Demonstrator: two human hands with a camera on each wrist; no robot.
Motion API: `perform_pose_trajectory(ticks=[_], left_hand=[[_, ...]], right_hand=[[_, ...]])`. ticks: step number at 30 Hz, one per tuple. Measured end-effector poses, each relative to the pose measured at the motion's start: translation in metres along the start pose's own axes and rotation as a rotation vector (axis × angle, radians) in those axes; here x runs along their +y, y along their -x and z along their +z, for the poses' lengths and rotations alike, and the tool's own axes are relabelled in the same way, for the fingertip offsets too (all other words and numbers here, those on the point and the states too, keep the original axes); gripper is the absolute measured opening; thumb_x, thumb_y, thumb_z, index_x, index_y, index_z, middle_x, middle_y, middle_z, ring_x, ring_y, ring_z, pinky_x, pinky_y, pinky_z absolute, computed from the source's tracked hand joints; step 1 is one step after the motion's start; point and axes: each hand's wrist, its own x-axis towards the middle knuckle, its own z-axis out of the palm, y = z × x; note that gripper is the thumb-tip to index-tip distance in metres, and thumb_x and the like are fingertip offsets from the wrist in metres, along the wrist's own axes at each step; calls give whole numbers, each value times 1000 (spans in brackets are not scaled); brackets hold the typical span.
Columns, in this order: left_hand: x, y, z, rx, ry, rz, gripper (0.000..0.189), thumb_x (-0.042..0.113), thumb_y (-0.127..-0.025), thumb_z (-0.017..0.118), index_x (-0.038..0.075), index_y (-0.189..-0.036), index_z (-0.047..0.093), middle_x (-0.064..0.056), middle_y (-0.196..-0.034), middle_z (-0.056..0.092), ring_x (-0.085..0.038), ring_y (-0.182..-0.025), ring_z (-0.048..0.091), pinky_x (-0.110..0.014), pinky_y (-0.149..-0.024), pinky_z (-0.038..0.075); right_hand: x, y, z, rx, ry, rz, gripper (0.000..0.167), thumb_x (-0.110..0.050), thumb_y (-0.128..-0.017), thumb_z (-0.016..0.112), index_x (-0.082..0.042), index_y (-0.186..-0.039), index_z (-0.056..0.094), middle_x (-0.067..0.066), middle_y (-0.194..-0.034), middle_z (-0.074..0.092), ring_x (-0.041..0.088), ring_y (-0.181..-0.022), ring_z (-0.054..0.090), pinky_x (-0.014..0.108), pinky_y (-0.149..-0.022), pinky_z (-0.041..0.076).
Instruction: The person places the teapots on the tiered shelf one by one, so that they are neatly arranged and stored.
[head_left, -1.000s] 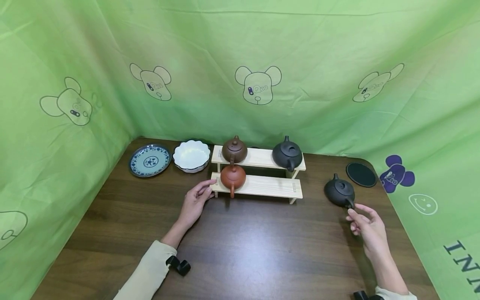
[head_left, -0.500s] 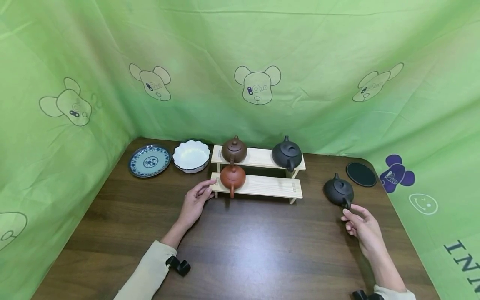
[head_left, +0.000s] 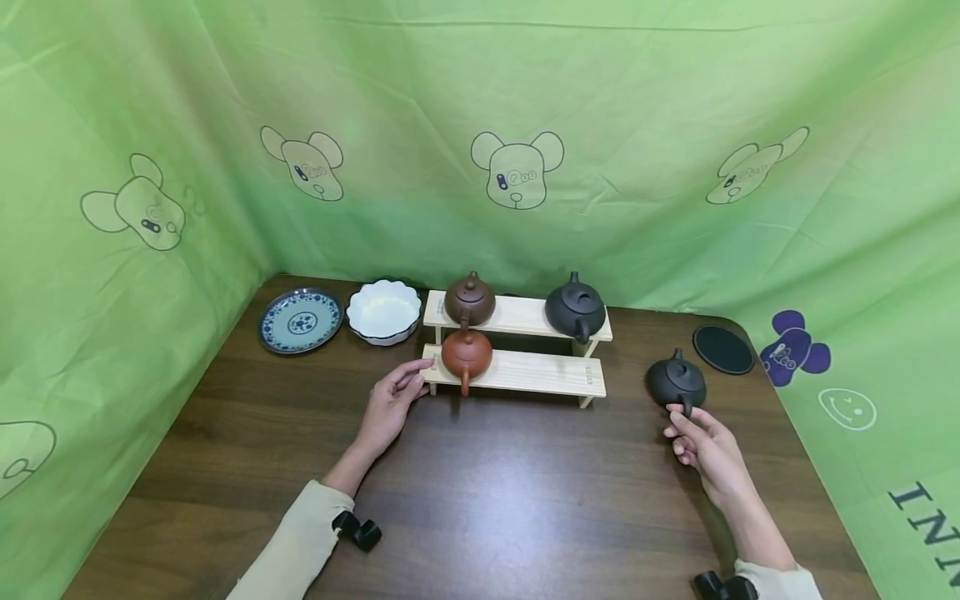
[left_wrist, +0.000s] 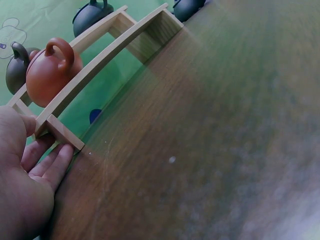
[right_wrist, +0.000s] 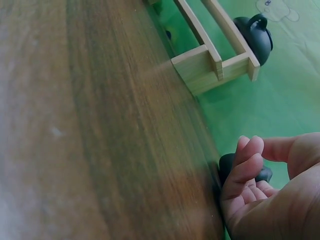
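My right hand (head_left: 708, 454) pinches the handle of a small black teapot (head_left: 675, 382) at the table's right side. In the right wrist view, my curled fingers (right_wrist: 243, 175) hide most of that teapot. My left hand (head_left: 390, 406) grips the left end of a two-step wooden stand (head_left: 540, 372), thumb on the lower board and fingers by its leg (left_wrist: 65, 132). An orange-red teapot (head_left: 467, 354) sits on the lower board near this hand. On the upper board stand a brown teapot (head_left: 470, 300) at the left and a larger black teapot (head_left: 575, 308) at the right.
A blue patterned plate (head_left: 302, 322) and a white scalloped bowl (head_left: 383, 310) are left of the stand. Behind the held teapot lies a round black coaster (head_left: 723, 349). Green cloth (head_left: 420, 167) rises behind the brown wooden table (head_left: 517, 500).
My right hand has shifted left, and the small black teapot has turned so its handle points more straight toward me. The left hand and the stand stay where they were.
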Motion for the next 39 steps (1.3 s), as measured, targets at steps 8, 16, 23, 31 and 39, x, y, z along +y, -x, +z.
perform_pose_trajectory(ticks=[8,16,23,31,39], left_hand=[[-1,-1,0,3,-9,1,32,-1,-113,59,-6,-143,68,-25,-145,69,-8,-120,71,-33,-106,64],[-3,-1,0,2,-14,15,32,0,-114,58,-7,-143,68,-28,-145,69,-5,-118,71,-28,-104,64],[-2,0,0,4,-8,11,32,0,-114,59,-7,-143,68,-26,-145,69,-6,-119,71,-29,-105,64],[-2,0,1,5,-22,8,32,0,-114,59,-7,-143,68,-26,-146,69,-7,-119,71,-30,-104,64],[-1,0,0,1,-3,2,32,-2,-113,59,-7,-143,68,-25,-147,69,-8,-120,71,-33,-106,64]], right_hand=[[0,-3,-3,-40,-42,-30,32,-28,-120,52,-30,-107,81,-7,-82,70,3,-65,56,15,-54,45],[3,-5,-3,-36,-135,-68,36,-16,-119,55,-25,-106,87,-8,-81,69,1,-67,54,13,-54,45],[4,-7,1,-8,-213,-74,36,-10,-117,57,-20,-102,89,-7,-79,72,1,-66,54,12,-54,43],[6,-5,6,-12,-245,-95,34,-7,-116,58,-16,-103,88,-6,-80,73,-1,-66,55,10,-55,45],[2,2,11,-28,-259,-117,34,-7,-116,57,-14,-104,88,-5,-79,73,-1,-65,55,9,-54,44]])
